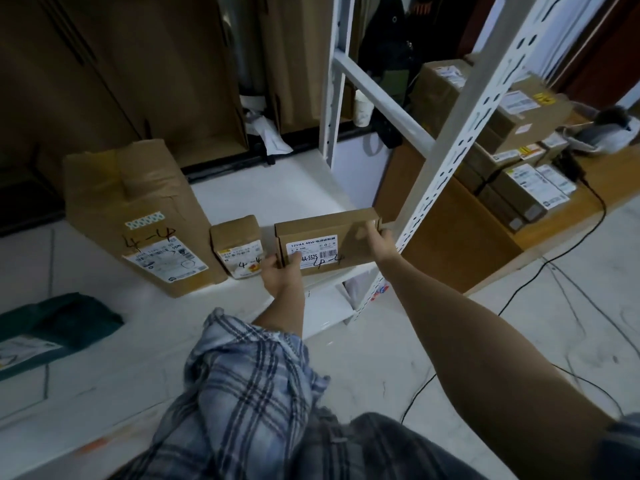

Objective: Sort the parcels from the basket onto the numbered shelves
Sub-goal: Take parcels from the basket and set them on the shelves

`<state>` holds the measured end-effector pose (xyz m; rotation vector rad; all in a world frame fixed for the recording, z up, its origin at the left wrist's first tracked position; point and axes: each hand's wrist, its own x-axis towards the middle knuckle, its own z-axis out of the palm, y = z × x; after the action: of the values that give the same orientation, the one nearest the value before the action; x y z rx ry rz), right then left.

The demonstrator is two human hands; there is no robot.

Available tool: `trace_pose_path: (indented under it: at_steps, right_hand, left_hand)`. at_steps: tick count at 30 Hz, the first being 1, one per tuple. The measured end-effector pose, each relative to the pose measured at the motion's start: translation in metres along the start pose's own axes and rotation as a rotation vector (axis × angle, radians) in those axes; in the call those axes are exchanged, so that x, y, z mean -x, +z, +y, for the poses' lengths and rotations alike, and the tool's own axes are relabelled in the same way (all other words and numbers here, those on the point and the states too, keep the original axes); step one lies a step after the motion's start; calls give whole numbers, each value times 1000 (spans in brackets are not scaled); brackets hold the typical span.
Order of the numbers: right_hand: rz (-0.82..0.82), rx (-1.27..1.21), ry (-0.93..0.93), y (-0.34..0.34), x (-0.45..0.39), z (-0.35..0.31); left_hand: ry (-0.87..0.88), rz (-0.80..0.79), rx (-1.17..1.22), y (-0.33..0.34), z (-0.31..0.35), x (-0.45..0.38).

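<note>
A flat brown cardboard parcel [329,233] with a white barcode label and "4-4" handwritten on its front sits at the front edge of a low white shelf [277,188]. My left hand [278,270] grips its lower left corner, thumb on the label. My right hand [381,242] holds its right end. To its left on the same shelf stand a small brown parcel [237,245] and a tall brown parcel [138,216], both marked "4-4". The basket is out of sight.
A white perforated shelf upright [460,133] rises just right of the held parcel. Behind it, stacked brown boxes [516,157] lie on a wooden surface. A dark green bag [59,327] lies on the floor at left. Black cables [571,271] cross the tiled floor at right.
</note>
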<state>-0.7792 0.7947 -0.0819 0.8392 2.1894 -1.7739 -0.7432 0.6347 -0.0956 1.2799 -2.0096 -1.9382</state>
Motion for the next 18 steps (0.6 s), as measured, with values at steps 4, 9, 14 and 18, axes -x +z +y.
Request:
trace_pose_path:
  at_steps: [4, 9, 14, 18]
  right_hand:
    - [16, -62, -1, 3, -6, 0]
    - [22, -102, -7, 6, -17, 2]
    - [-45, -114, -10, 11, -22, -2]
    - [-106, -98, -12, 9, -31, -5]
  left_hand:
    - [-71, 49, 149, 17, -5, -1]
    - [-66, 124, 115, 28, -3, -3]
    - [-86, 57, 363, 36, 3, 0]
    - [-54, 73, 381, 43, 9, 6]
